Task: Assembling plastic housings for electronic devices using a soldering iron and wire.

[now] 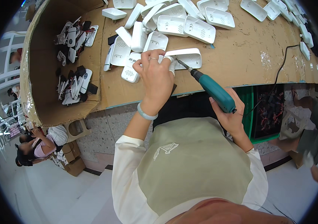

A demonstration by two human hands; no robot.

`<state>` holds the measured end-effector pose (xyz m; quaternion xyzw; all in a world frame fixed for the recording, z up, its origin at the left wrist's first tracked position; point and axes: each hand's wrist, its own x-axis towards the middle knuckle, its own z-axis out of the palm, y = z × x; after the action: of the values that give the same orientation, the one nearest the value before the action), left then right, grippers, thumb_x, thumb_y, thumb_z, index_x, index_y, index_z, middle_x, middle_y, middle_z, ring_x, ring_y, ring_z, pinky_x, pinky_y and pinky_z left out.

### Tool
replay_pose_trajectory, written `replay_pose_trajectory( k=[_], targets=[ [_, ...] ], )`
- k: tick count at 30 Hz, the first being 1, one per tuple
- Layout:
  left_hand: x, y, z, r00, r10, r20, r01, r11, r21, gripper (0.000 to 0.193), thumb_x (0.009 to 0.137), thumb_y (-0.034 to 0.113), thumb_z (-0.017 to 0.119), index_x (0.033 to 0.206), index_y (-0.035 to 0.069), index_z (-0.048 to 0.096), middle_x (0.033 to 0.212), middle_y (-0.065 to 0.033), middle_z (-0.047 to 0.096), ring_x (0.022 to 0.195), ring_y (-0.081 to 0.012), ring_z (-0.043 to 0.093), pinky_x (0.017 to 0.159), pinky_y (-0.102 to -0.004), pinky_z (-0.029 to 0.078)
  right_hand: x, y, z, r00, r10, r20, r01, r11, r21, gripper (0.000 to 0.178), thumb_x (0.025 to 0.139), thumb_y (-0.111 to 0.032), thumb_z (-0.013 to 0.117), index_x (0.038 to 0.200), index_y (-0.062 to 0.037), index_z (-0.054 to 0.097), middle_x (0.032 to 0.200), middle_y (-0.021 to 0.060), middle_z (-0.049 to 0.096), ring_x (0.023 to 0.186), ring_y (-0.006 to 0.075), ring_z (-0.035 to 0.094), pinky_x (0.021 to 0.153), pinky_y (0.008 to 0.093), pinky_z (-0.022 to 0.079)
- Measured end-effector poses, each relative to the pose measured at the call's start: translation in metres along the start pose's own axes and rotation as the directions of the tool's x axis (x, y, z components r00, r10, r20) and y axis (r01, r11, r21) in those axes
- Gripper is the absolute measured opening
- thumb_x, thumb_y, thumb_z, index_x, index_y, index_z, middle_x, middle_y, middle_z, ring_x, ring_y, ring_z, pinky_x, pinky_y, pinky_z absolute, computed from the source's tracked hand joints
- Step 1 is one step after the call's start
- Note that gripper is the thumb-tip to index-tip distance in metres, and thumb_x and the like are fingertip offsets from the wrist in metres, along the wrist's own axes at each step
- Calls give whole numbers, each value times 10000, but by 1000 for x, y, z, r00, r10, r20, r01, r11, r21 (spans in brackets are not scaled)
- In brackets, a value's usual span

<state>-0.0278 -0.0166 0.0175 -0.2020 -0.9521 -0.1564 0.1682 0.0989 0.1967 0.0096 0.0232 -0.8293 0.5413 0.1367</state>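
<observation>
My right hand is wrapped round a teal electric screwdriver with a cord at its rear end. Its bit points up and left into an open white plastic housing near the table's front edge. On the left side of that housing, my left hand grips with bent fingers, a white cover on one fingertip. A ring and a pale bangle are on this hand and wrist. The bit's tip lies close to my left fingers; whether it touches a screw is too small to tell. A perforated white housing lies just left of my left hand.
Many white housings crowd the table's far side. A cardboard box at left holds parts with wires. The black cord crosses the right side. Below the table stands a green crate. Other people sit at both sides.
</observation>
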Motion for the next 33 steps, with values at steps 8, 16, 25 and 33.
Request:
replay_pose_trajectory(
  k=[8, 16, 25, 33],
  targets=[
    [0, 0, 0, 1000, 5, 3, -5, 1000, 2, 130, 681, -17, 706, 798, 28, 736, 1124, -54, 675, 1110, -296, 542, 956, -457, 309, 0, 2, -1, 997, 59, 43, -59, 998, -13, 228, 814, 41, 751, 1008, 1, 637, 890, 129, 623, 778, 279, 618, 722, 323, 501],
    [2, 1, -1, 1000, 15, -1, -15, 1000, 7, 138, 673, -22, 699, 797, 25, 734, 1124, -59, 675, 1111, -297, 541, 948, -457, 309, 5, -7, -3, 1000, -2, 20, 2, 1000, -21, 237, 820, 40, 752, 1030, 4, 648, 939, 132, 654, 829, 282, 634, 756, 328, 511],
    [2, 4, -2, 1000, 16, 24, -15, 1000, -4, 149, 663, -44, 675, 788, 15, 731, 1121, -85, 654, 1147, -289, 524, 946, -472, 313, -8, -17, -16, 992, 117, -48, -116, 993, 19, 230, 812, 47, 786, 1012, 40, 674, 949, 138, 688, 843, 257, 655, 781, 320, 521],
    [4, 0, -6, 999, -4, 44, 3, 1000, 23, 148, 666, -17, 701, 802, 30, 736, 1140, -70, 676, 1125, -295, 536, 954, -453, 316, -20, -21, -20, 980, 175, -96, -172, 985, 31, 237, 808, 38, 796, 1014, 41, 678, 965, 125, 685, 839, 225, 652, 773, 305, 517]
  ],
)
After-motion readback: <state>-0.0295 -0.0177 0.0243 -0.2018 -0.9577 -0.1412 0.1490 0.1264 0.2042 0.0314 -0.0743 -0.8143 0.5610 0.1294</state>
